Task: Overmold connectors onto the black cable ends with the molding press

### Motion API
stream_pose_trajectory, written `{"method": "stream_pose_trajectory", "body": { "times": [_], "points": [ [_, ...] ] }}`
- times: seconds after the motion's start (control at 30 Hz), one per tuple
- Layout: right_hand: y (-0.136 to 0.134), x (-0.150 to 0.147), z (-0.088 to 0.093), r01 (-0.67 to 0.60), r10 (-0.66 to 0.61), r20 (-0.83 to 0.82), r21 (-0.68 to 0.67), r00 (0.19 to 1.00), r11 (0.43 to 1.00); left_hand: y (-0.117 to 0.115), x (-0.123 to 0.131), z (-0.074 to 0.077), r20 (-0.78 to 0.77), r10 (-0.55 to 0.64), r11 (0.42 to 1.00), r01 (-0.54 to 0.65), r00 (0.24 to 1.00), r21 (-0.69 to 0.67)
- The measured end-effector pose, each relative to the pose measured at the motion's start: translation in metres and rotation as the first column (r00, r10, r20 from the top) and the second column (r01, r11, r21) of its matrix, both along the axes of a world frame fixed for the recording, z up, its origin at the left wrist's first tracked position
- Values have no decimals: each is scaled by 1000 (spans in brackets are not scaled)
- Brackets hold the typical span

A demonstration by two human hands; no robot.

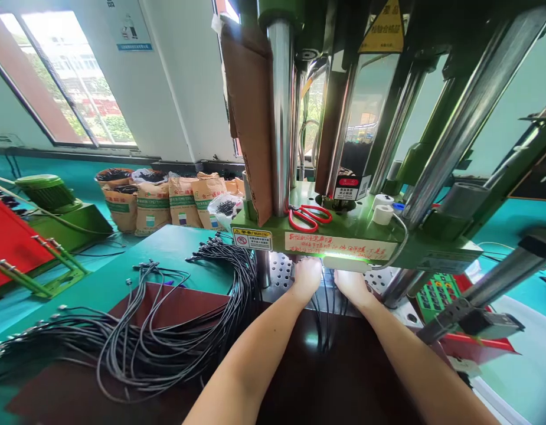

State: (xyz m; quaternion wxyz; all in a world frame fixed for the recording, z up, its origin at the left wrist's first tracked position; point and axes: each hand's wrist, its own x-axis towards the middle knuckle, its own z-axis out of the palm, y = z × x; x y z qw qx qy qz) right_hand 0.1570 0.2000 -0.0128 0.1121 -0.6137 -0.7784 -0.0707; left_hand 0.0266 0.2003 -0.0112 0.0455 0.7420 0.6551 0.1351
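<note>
Both my arms reach forward under the green plate of a press machine [264, 219]. My left hand [308, 274] is on the left side of the work opening and my right hand [350, 284] on the right, a small gap between them. The fingers of both are hidden beneath the plate's edge, so what they grip does not show. Several black cables [326, 319] come out between the hands and hang over the brown board [339, 378]. A perforated metal bed [281, 273] lies around the hands, lit by a lamp bar [347, 264].
At left, a large bundle of black cables [166, 360] lies on the green table [175, 242]. Red-handled scissors [310, 217] rest on the press plate beside steel columns [280, 118]. A control panel [438, 295] stands at right. Filled paper sacks [153, 206] line the wall.
</note>
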Motion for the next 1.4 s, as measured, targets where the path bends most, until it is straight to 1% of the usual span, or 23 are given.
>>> {"method": "stream_pose_trajectory", "body": {
  "times": [0.1, 0.2, 0.27, 0.37, 0.6, 0.73, 0.8, 0.9, 1.0, 1.07, 1.13, 1.2, 1.27, 1.4],
  "points": [
    [1, -2, 6, -42, 42, -24, 14, 999, 999, -2, 1, 2, 5, 5, 1000, -5, 1000, 24],
    [0, -6, 9, -79, 80, -42, 33, 996, 996, -9, 4, 2, 9, 13, 997, -13, 1000, 73],
    [-1, -9, 9, -97, 99, -43, 40, 994, 995, -15, 7, 0, 8, -24, 995, 23, 1000, 92],
    [-1, -11, 5, -110, 111, -36, 40, 993, 993, -19, 12, -2, 11, -81, 993, 80, 997, 82],
    [6, -13, -6, -126, 127, -15, 42, 992, 991, -9, 14, -6, 62, -80, 993, 75, 995, 88],
    [10, -13, -8, -140, 140, -7, 44, 990, 989, -2, 17, -9, 76, -54, 994, 47, 996, 95],
    [10, -12, -6, -148, 148, -4, 49, 989, 988, 1, 18, -7, 71, -60, 992, 52, 996, 112],
    [9, -6, -2, -163, 163, 2, 66, 987, 984, 4, 17, 1, 52, -88, 985, 79, 995, 153],
    [5, 5, -2, -189, 188, 13, 81, 982, 979, 1, 7, 4, 22, -169, 964, 160, 985, 213],
    [3, 13, -6, -217, 216, 24, 81, 976, 973, -2, -3, 0, -13, -252, 935, 246, 968, 256],
    [2, 19, -11, -245, 243, 34, 71, 969, 967, -3, -12, -7, -55, -334, 893, 334, 941, 302],
    [4, 23, -16, -263, 261, 40, 56, 964, 963, -2, -18, -17, -81, -384, 857, 387, 920, 341],
    [6, 23, -18, -272, 270, 40, 39, 962, 962, 1, -20, -24, -79, -393, 848, 394, 916, 354],
    [11, 18, -17, -272, 272, 24, 16, 962, 962, 5, -16, -31, -37, -345, 877, 336, 938, 342]
  ]
}}
